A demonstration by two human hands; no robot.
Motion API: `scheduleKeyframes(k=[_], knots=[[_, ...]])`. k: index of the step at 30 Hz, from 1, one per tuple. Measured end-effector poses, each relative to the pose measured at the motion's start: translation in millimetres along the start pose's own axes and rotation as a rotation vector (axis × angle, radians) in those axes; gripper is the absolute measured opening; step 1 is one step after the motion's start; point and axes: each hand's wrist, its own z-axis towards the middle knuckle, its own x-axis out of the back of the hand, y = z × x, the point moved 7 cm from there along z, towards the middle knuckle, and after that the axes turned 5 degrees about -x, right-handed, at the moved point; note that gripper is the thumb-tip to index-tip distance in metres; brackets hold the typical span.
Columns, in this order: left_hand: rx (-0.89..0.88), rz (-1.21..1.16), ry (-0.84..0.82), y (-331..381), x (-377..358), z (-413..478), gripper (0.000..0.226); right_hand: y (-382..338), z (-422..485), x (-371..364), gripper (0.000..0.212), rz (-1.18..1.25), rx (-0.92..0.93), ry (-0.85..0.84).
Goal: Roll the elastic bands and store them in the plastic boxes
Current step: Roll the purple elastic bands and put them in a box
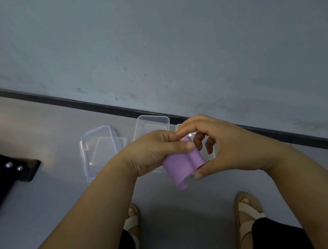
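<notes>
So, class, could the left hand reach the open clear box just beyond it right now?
Probably yes: the box sits just past the left hand with nothing between them, though that hand is busy pinching the purple band.

Dim and cool, with a bluish cast over wall (168, 39) and floor (54, 203). Warm glow at the floor's far left edge, a pale sheen beside the clear lid (99, 152), faint glints along its rim. Soft shadow pooled between the feet (133, 217). Muted purple on the elastic band (182, 164). Slightly soft on left hand (152, 153) and right hand (223, 149). Stretched and tilted toward the corners, as from a wide lens.
</notes>
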Motion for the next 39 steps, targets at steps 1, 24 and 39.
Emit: scheduleKeyframes(k=[1,24,39], knots=[[-0.003,0.006,-0.003,-0.1,0.0,-0.1,0.026,-0.7,-0.3,0.5,0.063,-0.009,0.001,0.005],[0.016,0.128,0.101,-0.6,4.0,-1.0,0.019,-1.0,-1.2,7.8,0.057,-0.067,-0.018,0.095],[-0.063,0.087,0.252,3.8,15.4,-0.2,0.029,14.5,-0.5,14.6,0.057,0.137,-0.188,0.180]])
